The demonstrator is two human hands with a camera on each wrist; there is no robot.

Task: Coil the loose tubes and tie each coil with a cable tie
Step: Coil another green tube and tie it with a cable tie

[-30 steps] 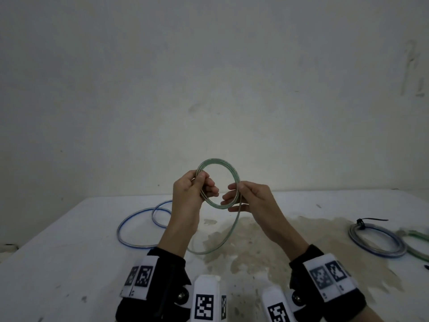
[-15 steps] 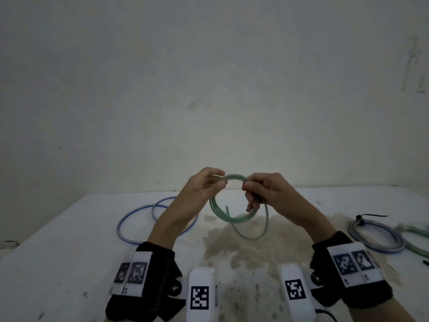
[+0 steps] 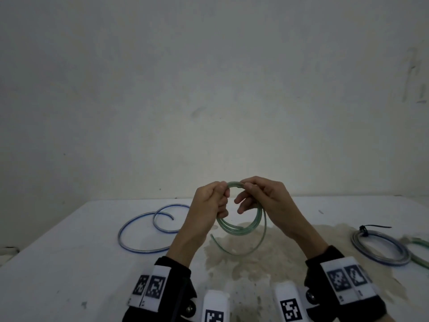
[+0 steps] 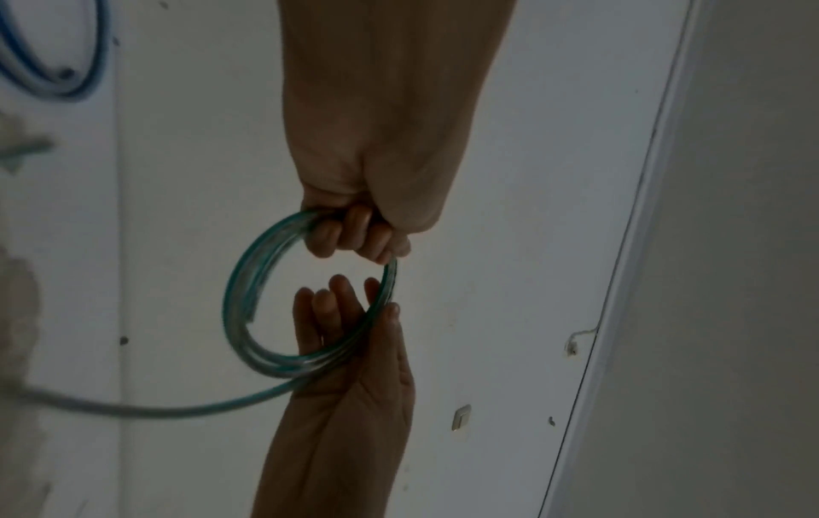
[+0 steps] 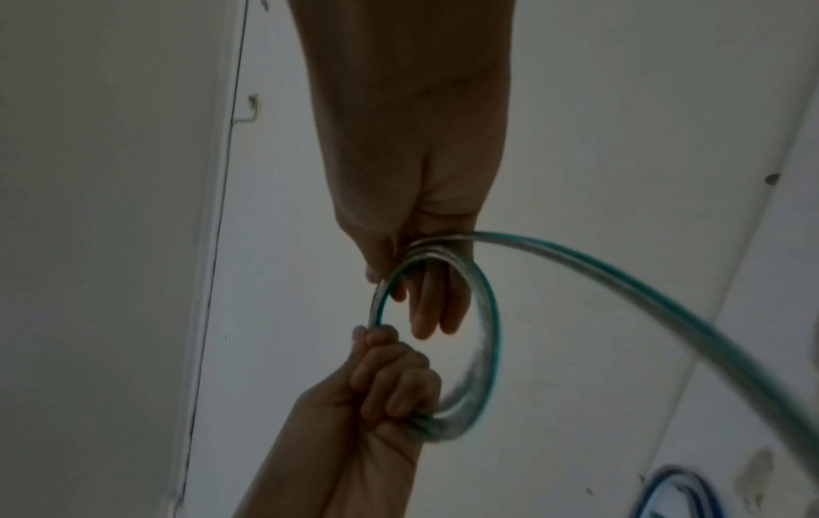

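I hold a green-tinted clear tube [image 3: 234, 230], wound into a small coil of several turns, above the white table [image 3: 69, 263]. My left hand [image 3: 212, 202] grips the coil's upper left in a fist [image 4: 354, 227]. My right hand [image 3: 262, 198] pinches the coil's top between thumb and forefinger, its other fingers [image 5: 432, 308] reaching through the loop. A short loose tail [image 3: 243, 252] curves below the coil with its free end toward the left. In the wrist views the coil [image 4: 235, 291] [image 5: 489, 315] spans the two hands.
A loose blue-striped tube [image 3: 144, 228] lies curled on the table's left. At the right lies a grey-blue coil [image 3: 380, 251] tied with a black cable tie [image 3: 364, 230], and beside it a green tube [image 3: 419, 254] cut by the frame edge. A brownish stain [image 3: 267, 259] marks the table's middle.
The coil has tipped from facing me to lying flatter. My right hand has moved up to the coil's top. The long hanging loop has shortened to a short tail.
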